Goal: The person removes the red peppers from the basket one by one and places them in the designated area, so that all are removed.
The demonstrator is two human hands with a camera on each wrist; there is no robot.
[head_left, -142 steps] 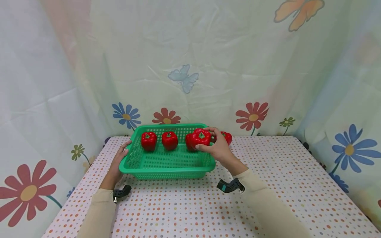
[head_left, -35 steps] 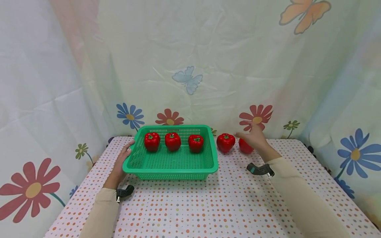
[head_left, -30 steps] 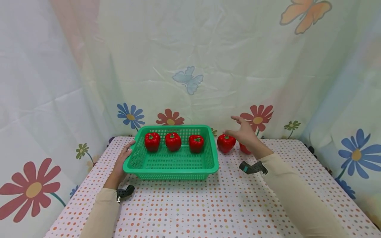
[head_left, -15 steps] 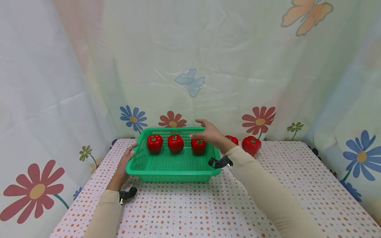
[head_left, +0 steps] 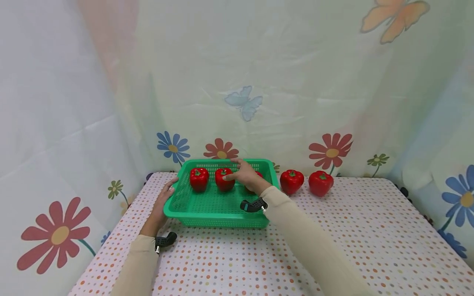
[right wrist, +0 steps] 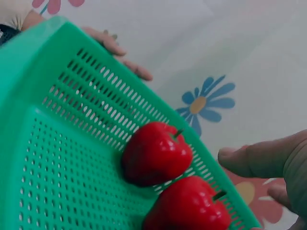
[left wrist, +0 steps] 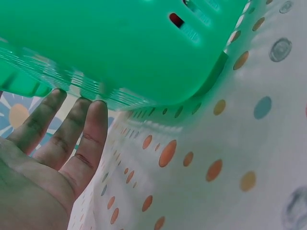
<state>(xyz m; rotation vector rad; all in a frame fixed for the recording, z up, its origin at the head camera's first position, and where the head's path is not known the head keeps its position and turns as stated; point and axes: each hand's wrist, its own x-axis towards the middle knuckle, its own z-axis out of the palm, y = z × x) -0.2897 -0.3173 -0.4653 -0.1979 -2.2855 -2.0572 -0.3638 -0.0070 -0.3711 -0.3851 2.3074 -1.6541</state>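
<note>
A green plastic basket (head_left: 222,213) with slotted walls stands on the table, holding a row of red bell peppers. The left pepper (head_left: 199,181) and middle pepper (head_left: 222,183) show well; the right one (head_left: 259,174) is mostly behind my right hand. My left hand (head_left: 163,201) lies along the basket's left side, its straight fingers (left wrist: 91,129) touching the wall from outside. My right hand (head_left: 247,176) is over the basket with thumb and fingers spread apart, nothing held. Its thumb (right wrist: 249,160) overlaps the middle pepper in the head view.
Two more red bell peppers, a nearer one (head_left: 291,181) and a farther one (head_left: 320,183), stand on the table right of the basket. A dotted cloth covers the table (head_left: 229,263). A flowered curtain (head_left: 296,82) hangs close behind and at both sides.
The right hand, which gripped a pepper at the basket's right end earliest, was later empty by the two table peppers. It has since moved left over the basket. The left hand stays at the basket.
</note>
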